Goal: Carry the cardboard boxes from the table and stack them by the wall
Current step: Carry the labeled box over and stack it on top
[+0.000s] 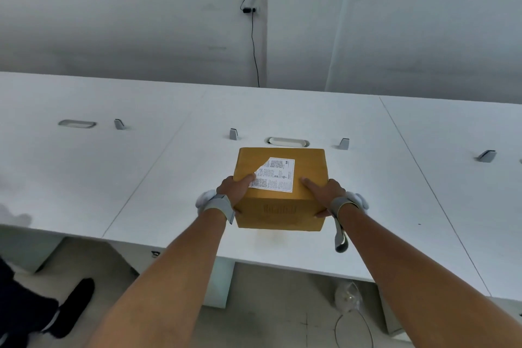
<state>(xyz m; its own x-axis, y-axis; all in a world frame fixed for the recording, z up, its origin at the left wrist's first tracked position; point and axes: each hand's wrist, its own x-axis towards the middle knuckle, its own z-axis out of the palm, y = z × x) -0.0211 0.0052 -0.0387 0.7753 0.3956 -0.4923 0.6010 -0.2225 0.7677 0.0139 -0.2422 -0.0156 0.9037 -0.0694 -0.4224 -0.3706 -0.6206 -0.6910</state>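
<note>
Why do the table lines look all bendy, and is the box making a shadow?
In the head view, the wide-angle lens bows the table edges and seams; lighting is soft and even, with no glare; only a faint shadow lies under the cardboard box, held by the left hand and right hand; its label print is too blurry to read.

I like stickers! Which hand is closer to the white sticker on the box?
Left. The left hand holds the cardboard box with its thumb touching the white sticker; the right hand grips just right of it.
</note>
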